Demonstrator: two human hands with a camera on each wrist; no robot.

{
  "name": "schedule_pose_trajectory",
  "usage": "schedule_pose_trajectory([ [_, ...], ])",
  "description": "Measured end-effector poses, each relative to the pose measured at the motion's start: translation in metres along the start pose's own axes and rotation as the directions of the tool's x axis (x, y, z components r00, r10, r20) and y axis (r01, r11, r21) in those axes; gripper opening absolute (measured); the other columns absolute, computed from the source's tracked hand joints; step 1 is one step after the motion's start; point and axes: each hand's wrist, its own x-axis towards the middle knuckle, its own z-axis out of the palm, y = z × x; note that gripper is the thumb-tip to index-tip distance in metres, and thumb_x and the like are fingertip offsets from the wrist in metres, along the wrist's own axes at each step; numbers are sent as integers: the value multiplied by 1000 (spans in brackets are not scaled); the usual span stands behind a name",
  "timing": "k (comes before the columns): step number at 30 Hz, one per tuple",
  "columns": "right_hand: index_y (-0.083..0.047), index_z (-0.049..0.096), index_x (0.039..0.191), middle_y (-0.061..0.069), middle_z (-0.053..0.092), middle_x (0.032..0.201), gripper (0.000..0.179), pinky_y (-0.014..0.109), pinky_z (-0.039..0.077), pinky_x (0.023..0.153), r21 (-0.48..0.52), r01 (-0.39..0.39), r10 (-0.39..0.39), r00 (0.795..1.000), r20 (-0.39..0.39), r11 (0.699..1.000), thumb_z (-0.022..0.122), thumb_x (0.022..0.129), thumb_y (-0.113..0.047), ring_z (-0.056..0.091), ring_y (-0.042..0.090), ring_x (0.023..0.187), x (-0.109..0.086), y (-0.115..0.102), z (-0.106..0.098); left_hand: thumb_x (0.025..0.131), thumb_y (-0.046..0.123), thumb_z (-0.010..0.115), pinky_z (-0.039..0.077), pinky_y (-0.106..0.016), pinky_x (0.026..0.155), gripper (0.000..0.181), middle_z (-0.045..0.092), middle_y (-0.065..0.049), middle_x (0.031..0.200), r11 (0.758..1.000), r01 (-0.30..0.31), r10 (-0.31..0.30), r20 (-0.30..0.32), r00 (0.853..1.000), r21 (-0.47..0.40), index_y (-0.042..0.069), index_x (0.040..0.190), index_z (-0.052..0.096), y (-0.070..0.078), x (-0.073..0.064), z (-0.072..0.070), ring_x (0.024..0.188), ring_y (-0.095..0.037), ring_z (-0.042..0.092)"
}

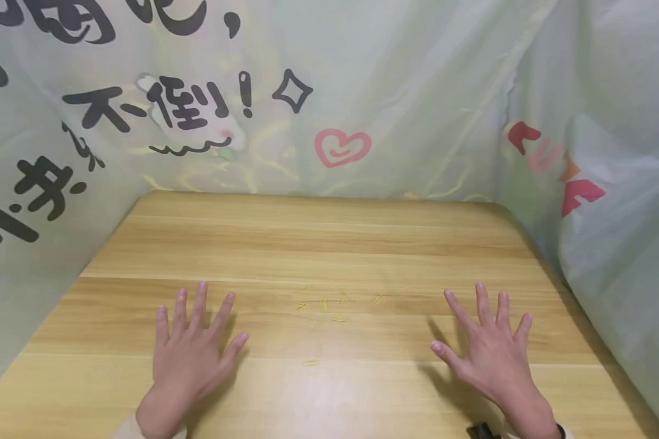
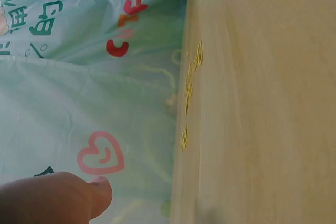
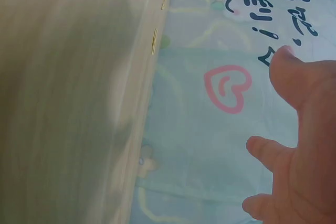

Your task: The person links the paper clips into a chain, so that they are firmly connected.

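Observation:
Several small yellow paper clips [image 1: 324,305] lie scattered about the middle of the wooden table [image 1: 329,244]. One paper clip [image 1: 310,363] lies apart from the others, closer to the front. To the left of them, my left hand [image 1: 189,353] is spread palm down with its fingers straight, holding nothing. My right hand [image 1: 494,353] is spread likewise on the other side, clear of the clips, its shadow falling on the wood. Only the thumb [image 2: 94,195] of the left hand shows in the left wrist view. Clips [image 3: 154,41] also appear along the table in the right wrist view.
Pale printed sheeting [image 1: 417,91] surrounds the table at the back and both sides. It bears dark lettering and a pink heart [image 1: 343,147]. A black object [image 1: 482,431] is at my right wrist, partly cut off by the frame's bottom edge.

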Motion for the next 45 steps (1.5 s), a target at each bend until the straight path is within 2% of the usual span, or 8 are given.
schedule_pose_trajectory([
  [5, -25, 25, 154, 31, 6, 155, 86, 74, -17, 96, 5, 4, -4, 1000, -10, 1000, 63, 85, -58, -3, 61, 135, 0, 0, -1, 98, 60, 37, -23, -54, 106, 69, -8, -18, 159, 1000, -5, 5, -8, 1000, 3, 21, 154, 26, 0, 2, -1, 141, -41, -17],
  [13, -29, 20, 155, 23, -6, 158, 89, 72, -20, 96, 11, 23, -23, 1000, -13, 1000, 64, 84, -59, -5, 60, 135, -1, -1, 2, 98, 59, 36, -23, -55, 105, 68, -7, -19, 159, 1000, -2, 3, -12, 1000, 14, 21, 154, 25, -1, 1, -4, 141, -42, -16],
  [22, -28, 20, 155, 30, 5, 156, 88, 74, -15, 97, 76, 61, -59, 998, -26, 995, 67, 85, -52, -3, 57, 137, 1, -3, -1, 98, 58, 37, -21, -55, 107, 68, -2, -20, 159, 1000, 1, -1, -43, 999, 1, 22, 154, 26, 1, -3, -2, 141, -43, -13],
  [29, -24, 24, 154, 34, 13, 153, 83, 73, -4, 103, 168, 112, -104, 993, -59, 979, 68, 87, -46, 10, 60, 135, 6, 0, -5, 98, 59, 36, -19, -59, 106, 68, 6, -22, 158, 999, -21, 19, -36, 999, -50, 19, 152, 30, 1, 5, -9, 141, -49, -5],
  [34, -16, 33, 151, 36, 23, 148, 79, 76, 21, 97, 218, 156, -140, 986, -88, 963, 70, 86, -42, 29, 60, 127, 14, 2, -8, 98, 56, 41, -4, -69, 107, 66, 18, -26, 155, 995, -73, 71, -46, 996, -61, 17, 151, 34, 3, 14, -13, 139, -53, 9],
  [38, -2, 44, 141, 34, 41, 139, 67, 71, 35, 90, 291, 168, -148, 985, -91, 942, 73, 87, -32, 44, 56, 118, 24, 3, -10, 94, 52, 56, 14, -72, 104, 68, 34, -28, 147, 987, -134, 128, -71, 989, -92, 13, 147, 40, 5, 22, -13, 133, -52, 28],
  [42, 2, 53, 131, 26, 57, 126, 54, 61, 45, 86, 337, 153, -140, 988, -63, 929, 71, 90, -27, 56, 45, 109, 34, 4, -10, 88, 41, 69, 37, -66, 94, 63, 56, -24, 127, 962, -229, 215, -104, 971, -147, 5, 137, 52, 7, 29, -11, 115, -45, 53],
  [45, 1, 56, 128, 23, 62, 119, 50, 57, 50, 79, 346, 133, -139, 990, -7, 929, 69, 91, -29, 61, 40, 102, 38, 4, -5, 88, 34, 72, 47, -58, 88, 53, 64, -21, 117, 938, -272, 261, -80, 962, -215, 1, 127, 58, 9, 31, -9, 105, -39, 61],
])
